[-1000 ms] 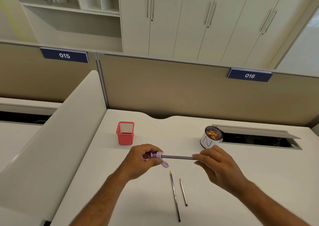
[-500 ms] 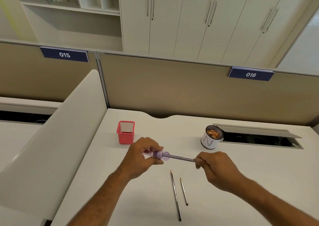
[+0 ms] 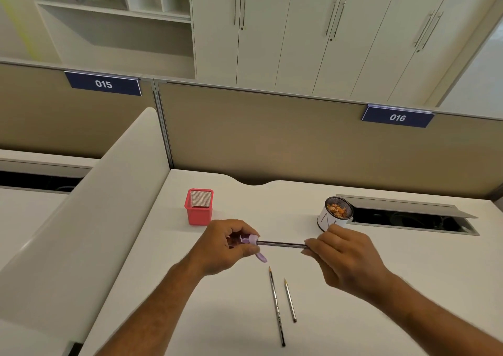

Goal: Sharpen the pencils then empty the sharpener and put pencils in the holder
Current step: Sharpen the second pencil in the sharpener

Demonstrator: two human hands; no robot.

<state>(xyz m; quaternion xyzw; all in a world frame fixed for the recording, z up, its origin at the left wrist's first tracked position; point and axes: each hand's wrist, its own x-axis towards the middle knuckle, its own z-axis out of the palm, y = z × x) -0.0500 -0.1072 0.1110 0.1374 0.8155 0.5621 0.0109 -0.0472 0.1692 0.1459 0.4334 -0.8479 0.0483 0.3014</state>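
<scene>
My left hand (image 3: pixel 224 246) grips a small purple sharpener (image 3: pixel 249 239), whose open purple lid (image 3: pixel 261 257) hangs down below it. A dark pencil (image 3: pixel 281 244) lies level above the desk with its tip in the sharpener, and my right hand (image 3: pixel 344 257) pinches its other end. Two more sharpened pencils lie on the white desk (image 3: pixel 272 203) below my hands: a long one (image 3: pixel 276 305) and a shorter one (image 3: pixel 290 300), tips pointing away from me. A red mesh pencil holder (image 3: pixel 198 206) stands empty, beyond my left hand.
A small round white-sided can (image 3: pixel 334 217) holding orange shavings stands beyond my right hand. Right of it is an open cable hatch (image 3: pixel 408 215) in the desk. A beige partition (image 3: pixel 299 143) backs the desk, and a white divider panel (image 3: pixel 95 206) borders its left side.
The sharpener's lid, folded up half a second ago, hangs down again as it did one second ago. My right hand has rolled on the pencil. Both hands stay in place.
</scene>
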